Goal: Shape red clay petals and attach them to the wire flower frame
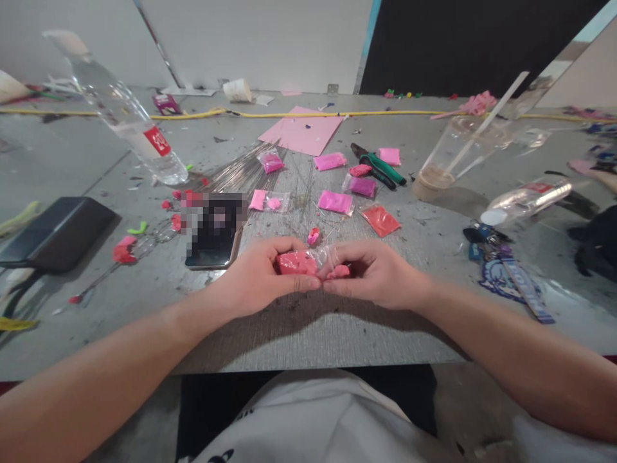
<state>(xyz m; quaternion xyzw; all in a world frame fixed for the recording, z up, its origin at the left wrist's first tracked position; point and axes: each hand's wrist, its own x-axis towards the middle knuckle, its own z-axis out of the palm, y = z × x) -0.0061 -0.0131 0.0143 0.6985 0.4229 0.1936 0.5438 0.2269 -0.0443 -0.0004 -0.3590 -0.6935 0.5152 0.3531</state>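
My left hand [260,276] and my right hand [373,273] meet at the middle of the grey table [299,334], both closed around a small clear bag of pink-red clay [296,262]. The left fingers wrap the filled end. The right fingers pinch the bag's clear open end next to a small bit of the same clay [339,271]. A small pink piece [313,236] lies just beyond the hands.
Several small bags of pink and red clay [335,201] lie beyond the hands, with green-handled pliers [380,168], a pink sheet [303,132] and a bundle of thin wires [241,170]. A phone [214,235], a black case [53,231] and a water bottle [128,116] sit left; a plastic cup [446,161] and keys [486,241] right.
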